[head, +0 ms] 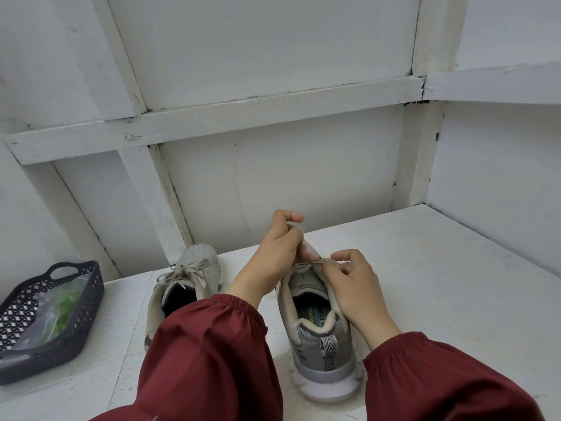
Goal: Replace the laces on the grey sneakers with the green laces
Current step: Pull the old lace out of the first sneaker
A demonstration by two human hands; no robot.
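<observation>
**A:** In the head view, what are the hands doing?

**B:** Both work at the lacing of the nearer sneaker (321, 357), which stands on the white table (440, 284) with its heel toward the person. The left hand (271, 259) has its fingers curled and pinches the sneaker's upper at the front of the lacing. The index finger is crooked above. Exactly what lies between the fingertips cannot be told.

**A:** And the right?

**B:** The right hand (356, 279) pinches the grey lace (317, 262) between thumb and forefinger, just beside the left hand's fingers. Its wrist rests by the sneaker's collar.

**A:** Where is the other shoe?

**B:** The second sneaker (194, 262) stands to the left, partly behind a dark red sleeve (212, 344). Its tied lace (185, 273) is in a bow.

**A:** And the green laces?

**B:** The green laces (66, 303) lie inside a clear plastic bag (45, 317) in the dark basket (91, 302), at the table's left edge, well apart from both hands.
</observation>
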